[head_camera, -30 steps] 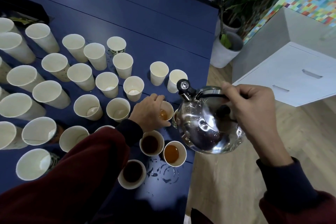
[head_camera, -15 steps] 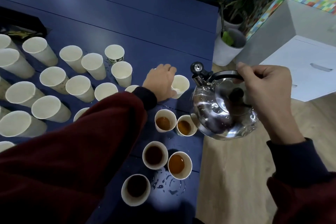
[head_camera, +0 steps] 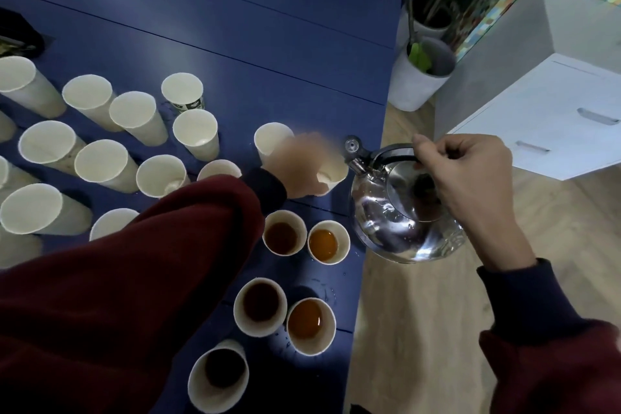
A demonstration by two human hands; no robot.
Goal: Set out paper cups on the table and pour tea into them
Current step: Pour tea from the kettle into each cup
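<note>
Nearest you, five filled cups (head_camera: 260,311) stand along the right edge of the table (head_camera: 235,27), with drops of spilled tea (head_camera: 324,292) among them. Treat them gently. Paper walls are thin and soft, so a full cup will likely buckle under a squeeze. An empty one is light enough to skate or tip at a nudge. Take any cup low on its wall with an easy hold, never by the rim.

Just beyond, your left hand (head_camera: 299,168) lies against an empty cup (head_camera: 332,175) near the edge, the forearm reaching past the filled ones (blur hides the fingers, so I cannot tell whether they wrap the cup or only touch it). Your right hand (head_camera: 467,175), knuckles up, has its fingers curled round the black handle of the kettle (head_camera: 403,215). The kettle's body hangs off the table's side over the floor, and the spout (head_camera: 353,153) is just beside that cup's rim. Polished steel will be slick, and probably heavy and hot, so the handle is the only sensible hold.

Farther left stand rows of empty cups (head_camera: 100,165). Past the table are a potted plant (head_camera: 421,77) and a white cabinet (head_camera: 554,118).
</note>
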